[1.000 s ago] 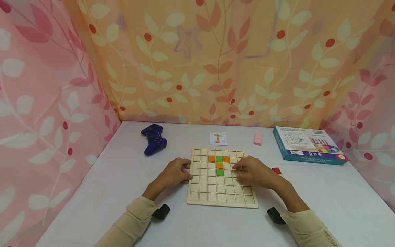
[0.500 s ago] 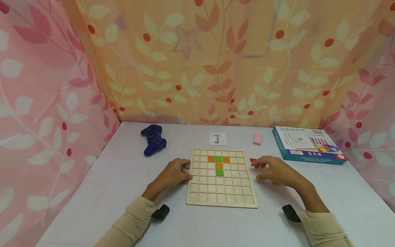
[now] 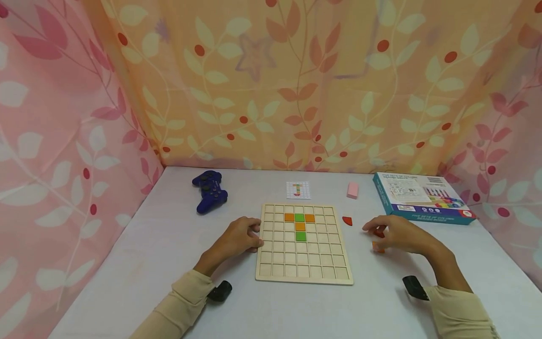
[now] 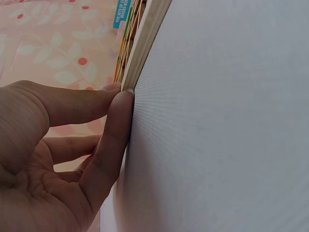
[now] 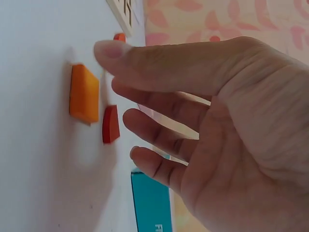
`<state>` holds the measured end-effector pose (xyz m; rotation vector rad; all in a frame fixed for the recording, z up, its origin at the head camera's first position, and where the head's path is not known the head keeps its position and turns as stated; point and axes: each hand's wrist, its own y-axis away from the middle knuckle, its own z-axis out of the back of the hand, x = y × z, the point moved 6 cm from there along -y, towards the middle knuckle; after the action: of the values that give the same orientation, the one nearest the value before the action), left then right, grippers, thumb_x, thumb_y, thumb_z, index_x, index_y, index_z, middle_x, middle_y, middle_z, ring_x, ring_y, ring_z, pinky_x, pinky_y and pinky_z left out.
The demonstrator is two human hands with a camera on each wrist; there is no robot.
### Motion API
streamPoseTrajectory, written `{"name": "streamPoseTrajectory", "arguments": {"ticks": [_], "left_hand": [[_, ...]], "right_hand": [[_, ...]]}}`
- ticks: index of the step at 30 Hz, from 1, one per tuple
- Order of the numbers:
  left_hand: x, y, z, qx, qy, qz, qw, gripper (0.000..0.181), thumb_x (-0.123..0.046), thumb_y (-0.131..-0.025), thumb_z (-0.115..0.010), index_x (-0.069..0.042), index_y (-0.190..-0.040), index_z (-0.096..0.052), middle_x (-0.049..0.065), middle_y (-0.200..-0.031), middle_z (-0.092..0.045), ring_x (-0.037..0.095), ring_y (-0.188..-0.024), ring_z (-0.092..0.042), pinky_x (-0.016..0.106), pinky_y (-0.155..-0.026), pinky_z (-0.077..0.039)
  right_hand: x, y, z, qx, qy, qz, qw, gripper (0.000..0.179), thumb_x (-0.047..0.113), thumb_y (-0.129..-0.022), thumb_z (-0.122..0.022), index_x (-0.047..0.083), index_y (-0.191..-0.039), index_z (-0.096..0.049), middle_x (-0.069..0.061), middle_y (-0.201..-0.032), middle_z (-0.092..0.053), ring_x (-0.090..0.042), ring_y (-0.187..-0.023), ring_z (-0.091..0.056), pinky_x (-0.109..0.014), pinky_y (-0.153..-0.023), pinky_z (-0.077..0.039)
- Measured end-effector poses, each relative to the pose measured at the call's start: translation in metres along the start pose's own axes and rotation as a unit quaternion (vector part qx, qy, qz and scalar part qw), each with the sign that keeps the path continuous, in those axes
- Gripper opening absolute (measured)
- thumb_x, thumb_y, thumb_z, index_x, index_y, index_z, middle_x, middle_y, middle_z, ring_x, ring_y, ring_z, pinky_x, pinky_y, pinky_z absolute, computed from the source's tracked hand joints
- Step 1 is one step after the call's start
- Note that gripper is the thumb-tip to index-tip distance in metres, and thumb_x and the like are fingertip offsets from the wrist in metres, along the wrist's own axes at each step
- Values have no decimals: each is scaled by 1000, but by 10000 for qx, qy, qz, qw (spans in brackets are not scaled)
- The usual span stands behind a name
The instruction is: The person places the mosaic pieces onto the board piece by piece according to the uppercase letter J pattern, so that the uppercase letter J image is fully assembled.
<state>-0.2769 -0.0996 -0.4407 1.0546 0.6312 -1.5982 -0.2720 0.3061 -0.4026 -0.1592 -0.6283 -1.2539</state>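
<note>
A pale wooden grid board [image 3: 279,270] lies on the table. Orange and green square tiles fill several of its cells in a T shape. My left hand [image 3: 242,235] is at the board's left side; in the left wrist view its fingertips [image 4: 126,96] grip the edge. My right hand [image 3: 400,234] hovers right of the board, fingers apart and slightly bent, holding nothing. Close to its fingertips are a loose orange square tile [image 5: 84,94] and a red quarter-round tile [image 5: 111,124]. Another red quarter-round tile [image 3: 347,221] lies nearer the board's right edge.
Behind the board are a small card [image 3: 298,190] printed with a coloured J pattern and a pink eraser-like block [image 3: 353,190]. A blue game controller [image 3: 210,192] lies at the back left. A teal-edged box [image 3: 423,198] rests at the back right. Patterned curtains surround the table.
My right hand has moved right, off the board and over to the loose tiles, uncovering the red tile beside the board. My left hand stays at the board's edge.
</note>
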Motion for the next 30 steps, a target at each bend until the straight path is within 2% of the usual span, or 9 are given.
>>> {"name": "streamPoseTrajectory", "arguments": {"ticks": [10, 18, 30], "left_hand": [[0, 0, 0, 50, -48, -48, 10000, 63, 5, -88, -82, 10, -145, -56, 13, -116, -61, 15, -85, -67, 27, -67, -65], [-1, 0, 0, 24, -55, -19, 10000, 63, 5, -88, -81, 10, -145, -56, 13, -116, -62, 15, -86, -66, 27, -67, -65], [0, 0, 0, -4, -99, 12, 9999, 63, 4, -88, -82, 9, -145, -57, 12, -116, -62, 15, -85, -67, 27, -67, -65]], "right_hand": [[-15, 2, -1, 339, -157, -347, 9987, 50, 5, -76, -88, 9, -124, -76, -3, -109, -69, -25, -104, -57, -32, -82, -56], [-15, 1, -1, 308, -145, -389, 9987, 40, 5, -80, -88, 8, -118, -78, -3, -103, -69, -24, -98, -58, -31, -77, -57], [-12, 0, -3, 190, -99, -483, 9986, 33, 8, -82, -87, 7, -114, -80, -4, -98, -67, -24, -95, -57, -33, -80, -59]]}}
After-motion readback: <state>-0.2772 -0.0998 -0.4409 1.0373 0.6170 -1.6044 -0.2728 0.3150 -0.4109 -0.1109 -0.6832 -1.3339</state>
